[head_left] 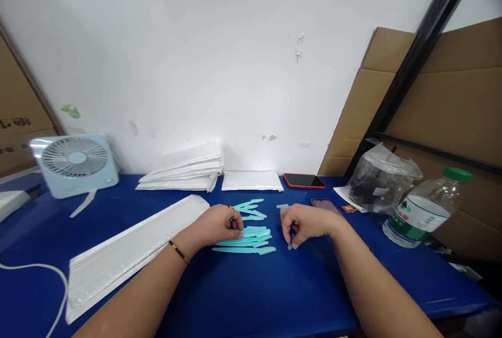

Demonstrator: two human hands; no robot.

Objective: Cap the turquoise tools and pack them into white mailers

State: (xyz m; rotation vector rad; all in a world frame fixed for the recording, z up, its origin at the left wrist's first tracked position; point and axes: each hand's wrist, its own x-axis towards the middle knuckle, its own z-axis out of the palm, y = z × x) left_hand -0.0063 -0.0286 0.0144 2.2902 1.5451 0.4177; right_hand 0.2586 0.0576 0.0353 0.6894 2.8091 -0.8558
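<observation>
Several teal eyebrow razors (253, 242) lie side by side on the blue table, with a few more (251, 206) fanned out just behind them. My left hand (215, 225) is over the handle ends, thumb and fingers closed on one of the razors; its grip is partly hidden. To the right, my right hand (308, 223) pinches a small translucent cap (289, 246) between thumb and fingers, apart from the razors. Another translucent cap (282, 206) lies behind its knuckles.
A long white padded mailer (129, 259) lies at left, with stacked mailers (184, 168) and a single mailer (252, 181) by the wall. Around them are a fan (76, 163), white cable (65, 280), orange-edged phone (305, 181), second phone (325, 204), plastic bag (380, 176) and water bottle (425, 210).
</observation>
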